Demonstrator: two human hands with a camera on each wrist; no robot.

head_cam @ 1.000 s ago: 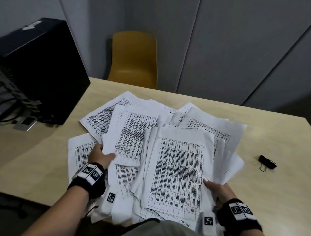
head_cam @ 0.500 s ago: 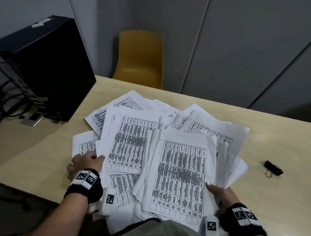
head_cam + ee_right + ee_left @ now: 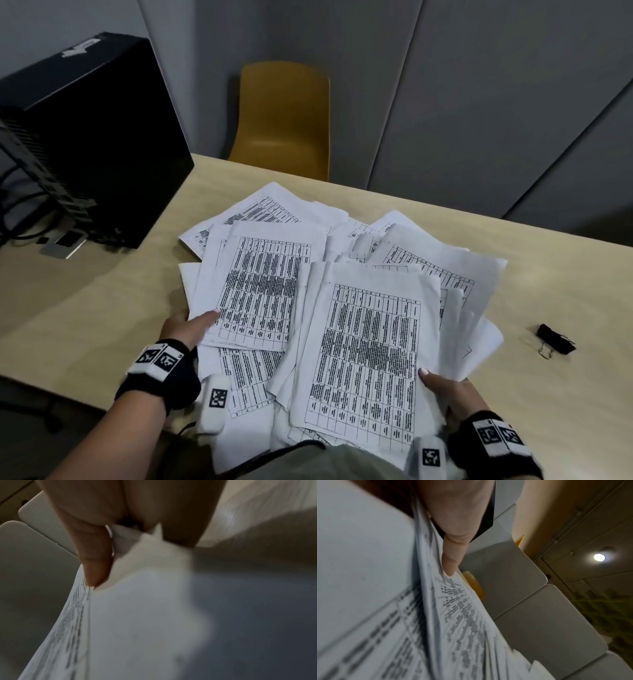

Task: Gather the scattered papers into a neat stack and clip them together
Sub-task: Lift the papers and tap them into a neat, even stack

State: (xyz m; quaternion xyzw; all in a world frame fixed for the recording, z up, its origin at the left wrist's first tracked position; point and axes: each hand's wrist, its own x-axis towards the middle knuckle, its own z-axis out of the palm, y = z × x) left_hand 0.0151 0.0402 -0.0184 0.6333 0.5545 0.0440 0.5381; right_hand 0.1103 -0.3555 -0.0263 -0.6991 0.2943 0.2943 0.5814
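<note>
Several printed white papers [image 3: 342, 274] lie fanned in a loose overlapping pile on the light wooden table [image 3: 565, 274]. My left hand [image 3: 191, 323] grips the left bundle [image 3: 260, 291], thumb on top and fingers hidden beneath; the left wrist view shows that thumb [image 3: 452, 555] pressing the sheets [image 3: 453, 615]. My right hand [image 3: 445, 387] holds the near-right bundle [image 3: 366, 359] by its lower right edge, thumb on top; in the right wrist view, its fingers [image 3: 96, 561] pinch the paper [image 3: 137, 615]. A black binder clip [image 3: 555, 339] lies alone on the table, right of the pile.
A black computer tower [image 3: 89, 137] stands at the table's far left with cables and a small device [image 3: 63, 243] beside it. A yellow chair [image 3: 284, 116] sits behind the table against grey wall panels. The near table edge runs under my forearms.
My left hand has slid down and left off the pile, then taken hold of the left bundle's lower corner, drawing those sheets together. The right hand keeps its hold.
</note>
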